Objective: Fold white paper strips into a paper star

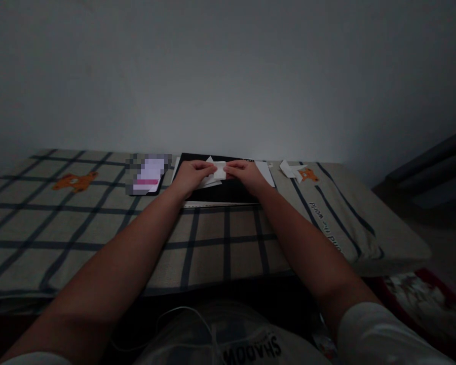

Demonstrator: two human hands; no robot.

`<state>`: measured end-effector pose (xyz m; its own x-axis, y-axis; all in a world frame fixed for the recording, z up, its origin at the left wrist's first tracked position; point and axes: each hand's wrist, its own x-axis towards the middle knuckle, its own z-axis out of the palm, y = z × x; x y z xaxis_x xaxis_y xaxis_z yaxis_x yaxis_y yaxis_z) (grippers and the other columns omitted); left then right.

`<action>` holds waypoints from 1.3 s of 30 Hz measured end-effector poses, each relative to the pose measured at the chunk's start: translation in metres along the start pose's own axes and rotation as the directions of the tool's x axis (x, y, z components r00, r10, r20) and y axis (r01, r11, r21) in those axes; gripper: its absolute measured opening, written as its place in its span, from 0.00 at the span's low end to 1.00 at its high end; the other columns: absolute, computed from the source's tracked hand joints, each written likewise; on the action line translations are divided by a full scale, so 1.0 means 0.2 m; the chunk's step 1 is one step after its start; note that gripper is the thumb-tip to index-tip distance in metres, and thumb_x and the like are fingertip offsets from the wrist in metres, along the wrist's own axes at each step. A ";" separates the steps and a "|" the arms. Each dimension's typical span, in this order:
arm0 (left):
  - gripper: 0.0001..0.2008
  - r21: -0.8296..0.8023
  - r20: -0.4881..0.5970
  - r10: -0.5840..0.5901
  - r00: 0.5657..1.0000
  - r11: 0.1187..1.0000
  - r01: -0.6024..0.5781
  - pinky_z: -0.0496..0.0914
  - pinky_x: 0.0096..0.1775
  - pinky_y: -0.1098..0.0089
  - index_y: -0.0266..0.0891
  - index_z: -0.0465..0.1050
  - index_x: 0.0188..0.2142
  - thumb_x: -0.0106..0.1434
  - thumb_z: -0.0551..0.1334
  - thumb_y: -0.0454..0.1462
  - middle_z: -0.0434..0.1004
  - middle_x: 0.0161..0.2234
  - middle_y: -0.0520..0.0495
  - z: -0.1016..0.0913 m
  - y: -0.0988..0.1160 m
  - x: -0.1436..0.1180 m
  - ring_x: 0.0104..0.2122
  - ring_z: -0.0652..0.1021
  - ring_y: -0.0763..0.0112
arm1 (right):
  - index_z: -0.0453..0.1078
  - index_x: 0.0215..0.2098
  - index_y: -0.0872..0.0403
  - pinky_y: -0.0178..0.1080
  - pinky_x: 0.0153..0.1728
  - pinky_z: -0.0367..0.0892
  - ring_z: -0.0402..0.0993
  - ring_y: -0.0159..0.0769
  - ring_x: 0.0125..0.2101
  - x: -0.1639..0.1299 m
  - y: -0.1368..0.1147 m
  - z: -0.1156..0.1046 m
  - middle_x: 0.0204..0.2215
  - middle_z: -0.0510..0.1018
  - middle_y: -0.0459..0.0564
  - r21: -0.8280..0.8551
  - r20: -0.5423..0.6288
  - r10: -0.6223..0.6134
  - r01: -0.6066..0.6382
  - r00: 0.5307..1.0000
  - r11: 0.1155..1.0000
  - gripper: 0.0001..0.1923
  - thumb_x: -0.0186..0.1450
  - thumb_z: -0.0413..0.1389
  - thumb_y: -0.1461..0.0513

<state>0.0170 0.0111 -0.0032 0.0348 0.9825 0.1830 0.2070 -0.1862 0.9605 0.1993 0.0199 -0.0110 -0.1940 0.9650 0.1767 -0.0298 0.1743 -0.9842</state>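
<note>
Hands meet over a black notebook (228, 190): my left hand (192, 175) and right hand (247, 174) both pinch a small white paper (219, 171) between them, apparently mid-fold; the next crease, I judge, needs aligned edges. Paper scraps (291, 170) lie right of my right hand.

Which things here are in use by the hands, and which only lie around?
In use:
- left hand
- right hand
- white folded paper, pinched by both
- black board beneath

Lying around:
- paper scraps
- white sheet
- phone
- checked blanket
</note>
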 end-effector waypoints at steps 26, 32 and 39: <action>0.12 0.019 -0.052 0.108 0.993 0.994 -0.107 0.68 0.38 0.68 0.38 0.79 0.31 0.49 0.68 0.43 0.79 0.31 0.45 0.00 -0.02 0.01 0.31 0.75 0.69 | 0.72 0.32 0.56 0.37 0.35 0.71 0.73 0.29 0.27 0.00 0.01 0.02 0.25 0.77 0.47 0.036 0.060 0.069 -0.071 0.996 0.997 0.10 0.53 0.63 0.59; 0.13 0.043 -0.053 0.141 0.989 0.989 -0.138 0.68 0.38 0.69 0.36 0.79 0.33 0.51 0.67 0.43 0.80 0.32 0.45 0.01 -0.02 0.00 0.32 0.76 0.69 | 0.70 0.29 0.56 0.35 0.30 0.69 0.71 0.28 0.23 0.00 0.02 0.01 0.22 0.75 0.45 -0.050 0.035 0.001 0.001 0.999 0.999 0.08 0.55 0.62 0.59; 0.13 0.032 -0.098 0.135 0.986 0.991 -0.133 0.68 0.38 0.69 0.37 0.78 0.32 0.51 0.67 0.43 0.80 0.33 0.46 0.01 -0.02 0.01 0.33 0.76 0.68 | 0.70 0.30 0.56 0.35 0.33 0.71 0.73 0.28 0.26 -0.01 0.01 0.01 0.24 0.77 0.45 0.012 0.105 0.050 -0.052 0.993 0.999 0.11 0.52 0.64 0.60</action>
<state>0.0175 0.0131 -0.0066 -0.0331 0.9431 0.3309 0.2318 -0.3148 0.9204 0.1969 0.0181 -0.0123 -0.2974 0.9465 0.1257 -0.0311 0.1220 -0.9920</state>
